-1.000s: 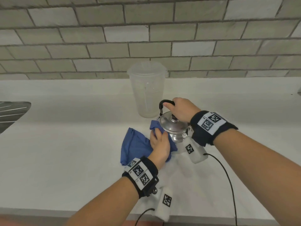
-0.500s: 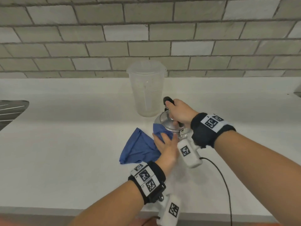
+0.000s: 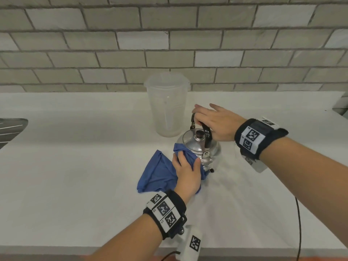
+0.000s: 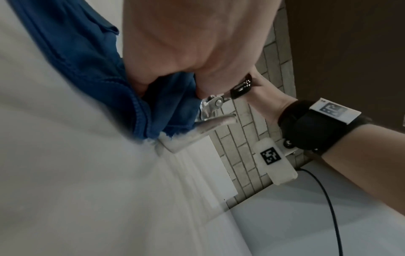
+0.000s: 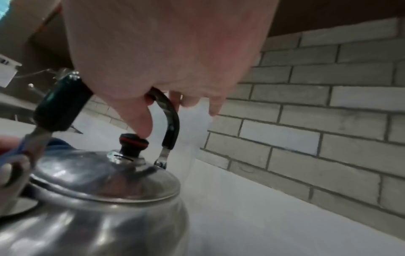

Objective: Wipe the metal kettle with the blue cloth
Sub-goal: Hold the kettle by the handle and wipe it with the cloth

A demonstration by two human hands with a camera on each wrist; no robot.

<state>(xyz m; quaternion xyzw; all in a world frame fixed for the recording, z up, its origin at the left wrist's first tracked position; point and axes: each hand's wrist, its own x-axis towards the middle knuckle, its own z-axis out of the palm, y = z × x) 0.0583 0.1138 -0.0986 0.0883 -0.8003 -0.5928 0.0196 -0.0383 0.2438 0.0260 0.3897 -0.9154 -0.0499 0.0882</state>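
A shiny metal kettle (image 3: 192, 145) (image 5: 98, 181) stands on the white counter (image 3: 75, 185), its spout (image 4: 210, 124) pointing toward me. My right hand (image 3: 216, 123) (image 5: 164, 52) lies on top of the black handle (image 3: 207, 136) (image 5: 59, 107). Its thumb hooks under the handle down to the lid knob (image 5: 133, 142), and its fingers stretch out beyond. My left hand (image 3: 186, 172) (image 4: 186, 34) grips a bunched part of the blue cloth (image 3: 158, 172) (image 4: 87, 69) and presses it on the kettle's near left side beside the spout. The remaining cloth trails on the counter.
A translucent lidded plastic jug (image 3: 167, 110) stands just behind the kettle, against the grey brick wall (image 3: 244, 53). A metal sink drainer (image 3: 11, 129) shows at the left edge. A black cable (image 3: 299, 223) runs down the right front of the counter.
My right hand's fingers have spread out from a closed fist on the handle. The kettle has turned, so its spout now faces me. My left hand has moved the cloth round toward the spout.
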